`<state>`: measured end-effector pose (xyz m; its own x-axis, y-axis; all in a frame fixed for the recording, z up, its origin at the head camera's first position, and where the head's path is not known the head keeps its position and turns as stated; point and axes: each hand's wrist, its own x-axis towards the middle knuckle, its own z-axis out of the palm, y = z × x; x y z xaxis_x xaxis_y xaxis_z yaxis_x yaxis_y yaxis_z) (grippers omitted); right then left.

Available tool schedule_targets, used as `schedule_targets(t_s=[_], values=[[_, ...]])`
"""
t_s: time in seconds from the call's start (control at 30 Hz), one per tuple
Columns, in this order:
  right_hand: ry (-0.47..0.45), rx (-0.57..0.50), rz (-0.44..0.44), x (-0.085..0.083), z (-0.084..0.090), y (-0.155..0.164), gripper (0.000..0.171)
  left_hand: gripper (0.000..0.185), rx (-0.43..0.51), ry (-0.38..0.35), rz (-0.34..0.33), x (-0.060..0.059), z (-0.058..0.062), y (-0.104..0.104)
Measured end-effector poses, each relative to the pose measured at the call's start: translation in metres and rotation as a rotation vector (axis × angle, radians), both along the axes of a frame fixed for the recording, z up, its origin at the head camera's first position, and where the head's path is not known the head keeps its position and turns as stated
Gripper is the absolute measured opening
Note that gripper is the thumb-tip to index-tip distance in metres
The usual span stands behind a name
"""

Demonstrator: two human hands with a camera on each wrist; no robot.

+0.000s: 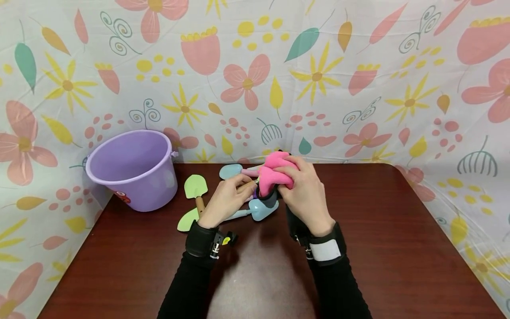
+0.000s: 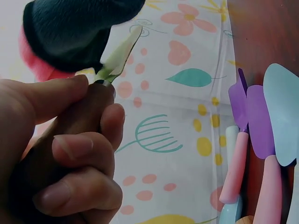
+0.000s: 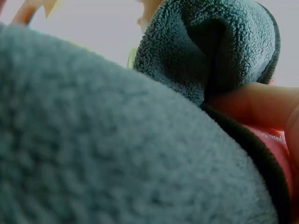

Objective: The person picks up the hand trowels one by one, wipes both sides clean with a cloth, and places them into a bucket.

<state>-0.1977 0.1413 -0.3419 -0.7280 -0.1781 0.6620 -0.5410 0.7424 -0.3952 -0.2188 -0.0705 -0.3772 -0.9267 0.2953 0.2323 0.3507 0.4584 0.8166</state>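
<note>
My left hand (image 1: 233,192) grips the brown wooden handle (image 2: 79,126) of a small toy tool whose pale green blade (image 2: 119,56) pokes into a folded cloth. The cloth (image 1: 275,175) is pink outside and dark grey inside. My right hand (image 1: 299,181) wraps it round the blade from above, above the middle of the dark wooden table (image 1: 378,230). In the right wrist view the grey fleece (image 3: 117,140) fills the frame, with a finger (image 3: 261,105) pressed against it. The blade's tip is hidden in the cloth.
A purple bucket (image 1: 133,168) stands at the back left. Loose toy tools lie between it and my hands: a green shovel (image 1: 196,188), a blue scoop (image 1: 231,170), a blue tool (image 1: 260,210) and a green blade (image 1: 187,220). Floral sheeting walls the table.
</note>
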Motion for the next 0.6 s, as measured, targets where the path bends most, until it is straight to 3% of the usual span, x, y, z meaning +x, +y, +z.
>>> schedule_targets(t_s=[0.23, 0.6], values=[[-0.092, 0.059, 0.055, 0.003, -0.007, -0.019, 0.028, 0.02, -0.01, 0.009, -0.003, 0.002, -0.004, 0.003], [-0.205, 0.063, 0.027, -0.001, -0.006, -0.01, 0.032, 0.025, 0.027, 0.031, 0.01, 0.001, -0.004, 0.008]])
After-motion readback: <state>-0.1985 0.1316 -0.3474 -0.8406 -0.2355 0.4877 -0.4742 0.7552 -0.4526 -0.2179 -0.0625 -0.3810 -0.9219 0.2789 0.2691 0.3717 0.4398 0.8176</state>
